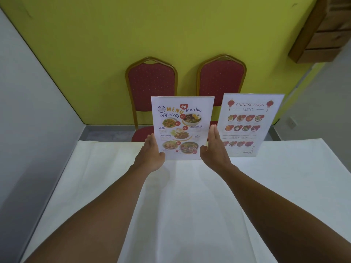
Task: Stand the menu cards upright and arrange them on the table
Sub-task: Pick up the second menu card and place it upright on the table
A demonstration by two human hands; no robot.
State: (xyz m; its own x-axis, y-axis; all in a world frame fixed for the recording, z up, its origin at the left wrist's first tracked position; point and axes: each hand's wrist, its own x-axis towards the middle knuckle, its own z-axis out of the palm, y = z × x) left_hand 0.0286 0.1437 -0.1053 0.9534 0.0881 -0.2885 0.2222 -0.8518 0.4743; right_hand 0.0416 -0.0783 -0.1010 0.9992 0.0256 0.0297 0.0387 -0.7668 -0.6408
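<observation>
From the head camera, two menu cards are standing upright toward the far edge of the bench [190, 196], which is wearing a white cloth. The Thai menu card [182, 128] is standing near the middle, facing the camera; it is showing a white sheet with the word MENU in orange letters, Thai script in dark blue, red price dots and several photos of dishes. The left hand [152, 152] is pressing flat against its lower left edge, fingers straight, thumb lying over the front near the bottom corner. The right hand [213, 147] is doing the same at the lower right edge, fingers pointing up, thumb touching the front face. Both grips are therefore open-palmed, clamping the card between them rather than curling around it. The Chinese menu card [248, 124] is standing just beside the first, to its right and slightly farther back, untouched; it is reading CHINESE FOOD MENU between two red lanterns, with rows of small round dish photos beneath. Behind the bench, two red chairs [152, 84] are sitting against a yellow-green wall [171, 25].
</observation>
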